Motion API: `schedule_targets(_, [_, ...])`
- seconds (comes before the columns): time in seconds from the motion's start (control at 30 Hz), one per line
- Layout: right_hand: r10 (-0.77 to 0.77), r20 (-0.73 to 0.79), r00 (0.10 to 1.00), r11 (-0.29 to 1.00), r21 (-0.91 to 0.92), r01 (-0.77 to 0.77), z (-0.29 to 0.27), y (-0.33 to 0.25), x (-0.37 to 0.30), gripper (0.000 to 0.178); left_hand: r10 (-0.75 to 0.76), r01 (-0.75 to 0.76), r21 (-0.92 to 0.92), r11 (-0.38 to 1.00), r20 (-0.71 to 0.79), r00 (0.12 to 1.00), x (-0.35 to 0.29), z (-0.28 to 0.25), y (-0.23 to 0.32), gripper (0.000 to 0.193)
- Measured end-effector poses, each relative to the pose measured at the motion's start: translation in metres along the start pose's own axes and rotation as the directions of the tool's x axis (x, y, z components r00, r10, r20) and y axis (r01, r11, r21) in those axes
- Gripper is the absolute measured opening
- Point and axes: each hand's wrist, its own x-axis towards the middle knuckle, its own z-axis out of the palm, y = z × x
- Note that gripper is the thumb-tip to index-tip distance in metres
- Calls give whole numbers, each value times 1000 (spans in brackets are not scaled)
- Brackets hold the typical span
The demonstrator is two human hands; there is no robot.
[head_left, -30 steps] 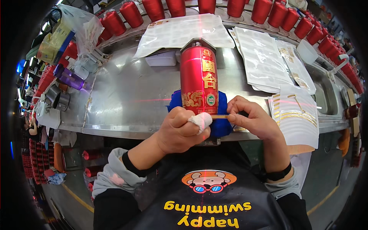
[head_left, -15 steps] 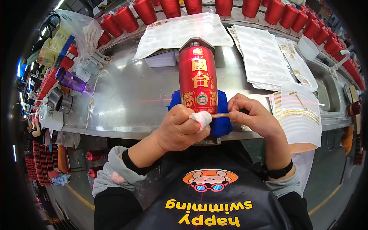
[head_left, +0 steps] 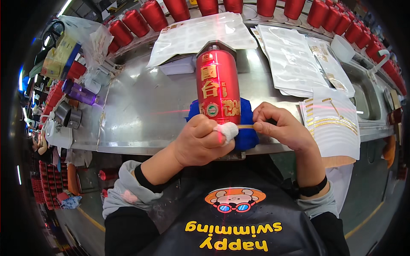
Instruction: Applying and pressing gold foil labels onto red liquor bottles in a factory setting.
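Note:
A glossy red bottle [head_left: 218, 81] with gold lettering and a green round emblem lies on a blue cloth [head_left: 247, 111], its neck in a dark metal holder [head_left: 217, 44] at the far end. My left hand [head_left: 197, 141] is closed at the bottle's near end. A white cover [head_left: 230, 131] wraps its thumb, which presses there. From the thumb a narrow gold strip [head_left: 245, 126] runs rightward to my right hand [head_left: 279, 128], which pinches its other end between thumb and forefinger. The palm side of my left hand is hidden.
White sheets with gold strips [head_left: 333, 123] lie right of my right hand. Stacked sticker sheets [head_left: 290, 59] and another sheet [head_left: 205, 38] lie farther back. A steel sink [head_left: 365, 94] is at the right. Red bottles [head_left: 153, 16] line the back; a purple cup [head_left: 80, 92] stands left.
The red bottle has turned about its length, its lettering and emblem shifting left. Both hands stay nearly in place, with the gold strip still stretched between them.

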Motion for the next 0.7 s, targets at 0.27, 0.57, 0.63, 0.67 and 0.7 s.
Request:
schedule_targets(0.27, [9,19,1000,1000,-12,-8,-2,-2,1,25,-273,270,-35,962,-122,954,-18,3,14,21])
schedule_targets(0.57, [48,1,999,999,-4,-48,-1,-4,-1,24,-94,94,-17,995,-4,996,-6,-4,3,23])
schedule_targets(0.63, [14,10,1000,999,-30,-14,0,-6,2,24,-131,127,-57,990,-67,989,-19,2,9,25])
schedule_targets(0.67, [-20,26,999,998,-56,21,1,-6,3,24,-276,268,-84,960,-105,955,-26,6,15,24])
schedule_targets(0.7, [-20,25,999,998,-54,21,0,-5,3,24,-417,404,-115,908,-141,898,-27,6,20,23])
